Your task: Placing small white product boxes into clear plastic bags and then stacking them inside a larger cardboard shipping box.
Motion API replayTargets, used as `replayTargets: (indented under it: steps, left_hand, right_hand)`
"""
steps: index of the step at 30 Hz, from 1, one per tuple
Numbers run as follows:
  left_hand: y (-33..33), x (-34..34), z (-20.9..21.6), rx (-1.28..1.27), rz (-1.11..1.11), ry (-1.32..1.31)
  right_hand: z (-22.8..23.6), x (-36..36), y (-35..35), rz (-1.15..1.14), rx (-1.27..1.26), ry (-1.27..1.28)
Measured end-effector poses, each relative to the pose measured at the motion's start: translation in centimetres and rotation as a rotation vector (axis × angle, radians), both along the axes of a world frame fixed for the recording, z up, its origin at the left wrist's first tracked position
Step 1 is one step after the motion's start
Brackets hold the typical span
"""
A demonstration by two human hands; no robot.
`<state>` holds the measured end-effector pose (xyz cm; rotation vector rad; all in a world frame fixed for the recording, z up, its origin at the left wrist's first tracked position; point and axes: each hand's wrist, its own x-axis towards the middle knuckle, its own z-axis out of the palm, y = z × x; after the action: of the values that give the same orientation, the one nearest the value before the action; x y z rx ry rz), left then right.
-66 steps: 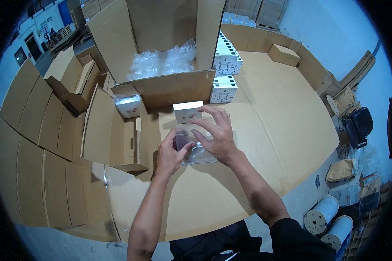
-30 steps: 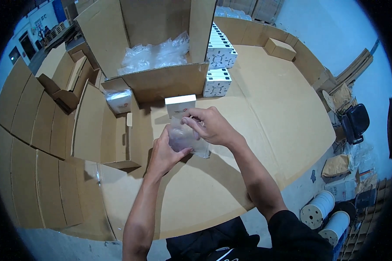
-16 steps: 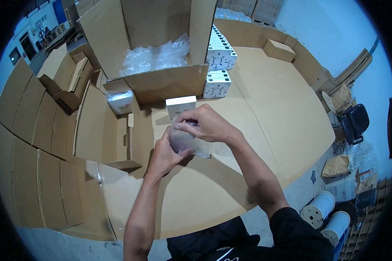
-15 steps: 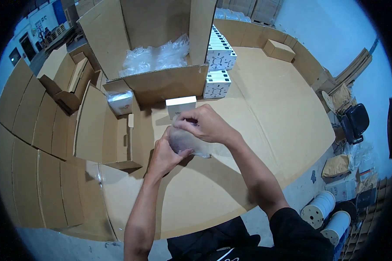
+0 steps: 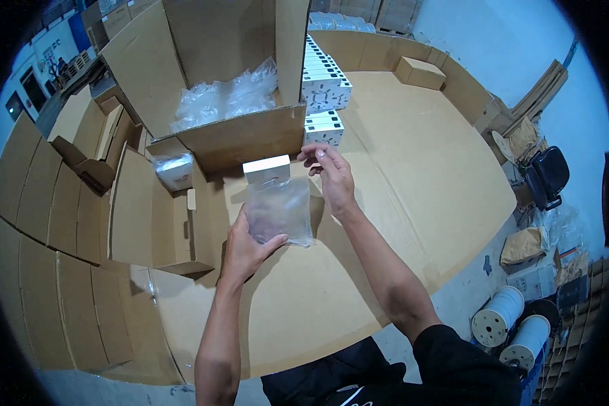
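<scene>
My left hand point(image 5: 245, 245) grips a clear plastic bag point(image 5: 282, 210) by its lower left side, thumb in front. The bag hangs flat above the table, and whether anything lies inside it I cannot tell. To the right of the bag, my right hand point(image 5: 333, 177) is raised with its fingers apart and holds nothing. Just beyond the bag stands a small white box point(image 5: 266, 167), its lower part hidden behind the plastic.
At the back, a tall carton point(image 5: 243, 132) holds crumpled clear bags point(image 5: 230, 95). An open carton point(image 5: 159, 237) at left contains a plastic-wrapped white box point(image 5: 174, 172). White patterned boxes point(image 5: 325, 88) are stacked right of the tall carton. A closed brown box point(image 5: 420, 72) sits far right.
My right hand has let go of the bag's top and moved up and right. The bag, partly covered before, now shows its broad face in my left hand. The whole view has shifted slightly.
</scene>
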<state>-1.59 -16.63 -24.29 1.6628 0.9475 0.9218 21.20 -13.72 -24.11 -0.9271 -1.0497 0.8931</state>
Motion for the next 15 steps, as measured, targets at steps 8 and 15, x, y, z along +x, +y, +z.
replayTargets:
  steps: [8, 15]
  left_hand:
    - [0.2, -1.1, -0.3, -0.016, 0.056, 0.033]
    - [0.3, -1.1, -0.1, 0.007, 0.05, 0.075]
  right_hand:
    - [-0.7, 0.1, 0.1, 0.148, -0.011, -0.132]
    - [-0.8, -0.7, 0.1, 0.192, -0.12, -0.141]
